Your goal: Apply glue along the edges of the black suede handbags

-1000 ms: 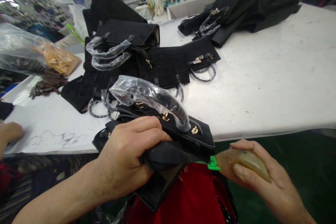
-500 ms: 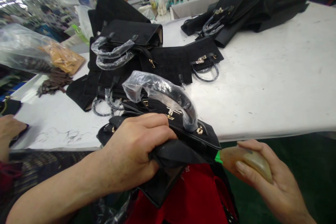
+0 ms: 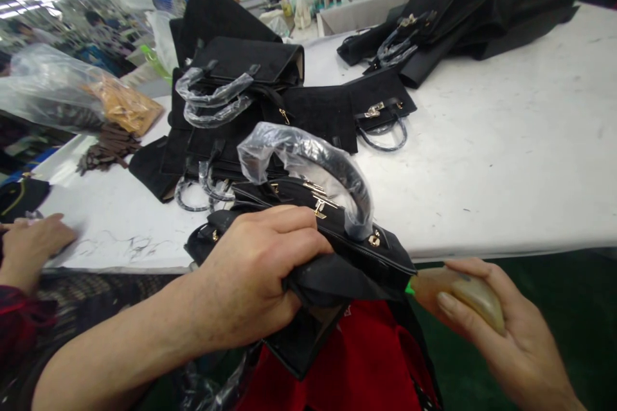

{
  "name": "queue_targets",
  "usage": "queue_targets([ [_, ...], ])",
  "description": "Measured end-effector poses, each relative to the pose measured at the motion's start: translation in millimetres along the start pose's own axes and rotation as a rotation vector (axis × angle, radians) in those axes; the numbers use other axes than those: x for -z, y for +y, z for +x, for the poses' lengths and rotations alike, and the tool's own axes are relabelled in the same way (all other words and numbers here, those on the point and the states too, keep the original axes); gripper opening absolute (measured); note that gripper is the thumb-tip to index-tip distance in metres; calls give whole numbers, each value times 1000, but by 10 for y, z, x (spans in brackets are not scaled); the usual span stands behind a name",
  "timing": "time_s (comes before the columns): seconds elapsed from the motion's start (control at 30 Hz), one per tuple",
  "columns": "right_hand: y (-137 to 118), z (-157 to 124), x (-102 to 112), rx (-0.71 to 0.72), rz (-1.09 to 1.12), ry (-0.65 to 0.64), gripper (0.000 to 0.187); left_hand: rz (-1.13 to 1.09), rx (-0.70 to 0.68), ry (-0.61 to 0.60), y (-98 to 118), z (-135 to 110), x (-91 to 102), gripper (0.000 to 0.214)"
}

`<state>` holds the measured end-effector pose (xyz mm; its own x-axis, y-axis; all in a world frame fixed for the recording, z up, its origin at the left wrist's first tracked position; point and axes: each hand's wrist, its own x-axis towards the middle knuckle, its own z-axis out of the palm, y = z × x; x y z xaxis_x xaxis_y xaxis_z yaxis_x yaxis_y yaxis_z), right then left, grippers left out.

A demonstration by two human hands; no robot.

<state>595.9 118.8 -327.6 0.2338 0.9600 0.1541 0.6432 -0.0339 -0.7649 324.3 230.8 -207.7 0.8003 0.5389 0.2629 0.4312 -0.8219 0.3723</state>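
Under the clenched fingers [image 3: 289,217] of the left hand [image 3: 255,270], the black handbag [image 3: 380,255] rests at the table [image 3: 506,160] edge. Its long axis runs rightward to the right hand [image 3: 501,340], which grips a smooth tool [image 3: 465,292] whose tip seemingly meets the bag's corner.

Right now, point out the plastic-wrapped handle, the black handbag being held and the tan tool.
plastic-wrapped handle [image 3: 337,170], head view, top of the arch.
black handbag [image 3: 385,255], head view, right end of its top.
tan tool [image 3: 470,292], head view, pale rounded end.
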Motion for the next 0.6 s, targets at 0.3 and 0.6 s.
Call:
queue_targets([
  [0.3, -87, -197, 72, -54, 168, -61, 38, 38, 0, 107, -9, -28, -9, 23],
  [0.6, -153, -272, 109, -98, 89, -33, 43, 29, -25, 155, -38, -49, -52, 22],
])
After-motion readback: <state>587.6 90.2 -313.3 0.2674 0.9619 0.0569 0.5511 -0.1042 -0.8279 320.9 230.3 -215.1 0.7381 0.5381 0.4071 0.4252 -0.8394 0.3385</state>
